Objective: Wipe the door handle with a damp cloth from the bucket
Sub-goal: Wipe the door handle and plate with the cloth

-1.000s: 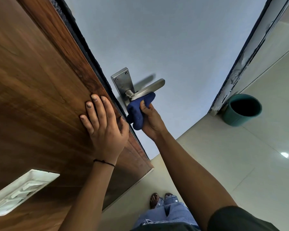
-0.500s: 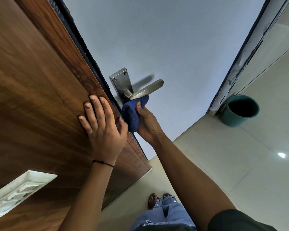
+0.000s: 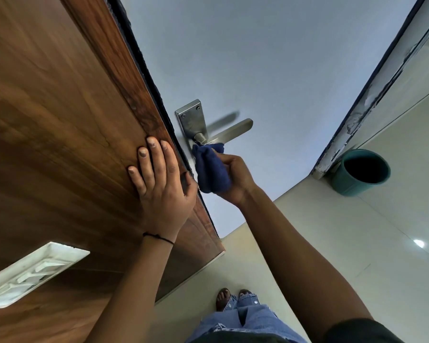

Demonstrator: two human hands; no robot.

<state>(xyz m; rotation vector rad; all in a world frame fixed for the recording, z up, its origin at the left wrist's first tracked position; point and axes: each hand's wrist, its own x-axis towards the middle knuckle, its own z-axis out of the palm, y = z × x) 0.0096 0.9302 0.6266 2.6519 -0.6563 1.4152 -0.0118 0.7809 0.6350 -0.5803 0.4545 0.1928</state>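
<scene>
A steel lever door handle point(image 3: 230, 133) with its back plate point(image 3: 191, 120) is fixed to the pale grey door face. My right hand point(image 3: 235, 174) is shut on a bunched dark blue cloth point(image 3: 209, 169), whose top touches the underside of the lever near its pivot. My left hand point(image 3: 159, 184) lies flat, fingers spread, on the brown wooden surface point(image 3: 60, 120) at the door's edge, holding nothing. A teal bucket point(image 3: 362, 173) stands on the floor at the right, by the door frame; its inside looks dark.
The chipped door frame point(image 3: 372, 100) runs down the right side to the pale tiled floor point(image 3: 357, 243). A white vent grille point(image 3: 27, 273) is set in the wooden surface at the lower left. My sandalled feet point(image 3: 233, 298) and jeans stand below the handle.
My right hand has slid the cloth along the lever's underside from its middle toward the pivot by the back plate. My left hand stays pressed on the wood.
</scene>
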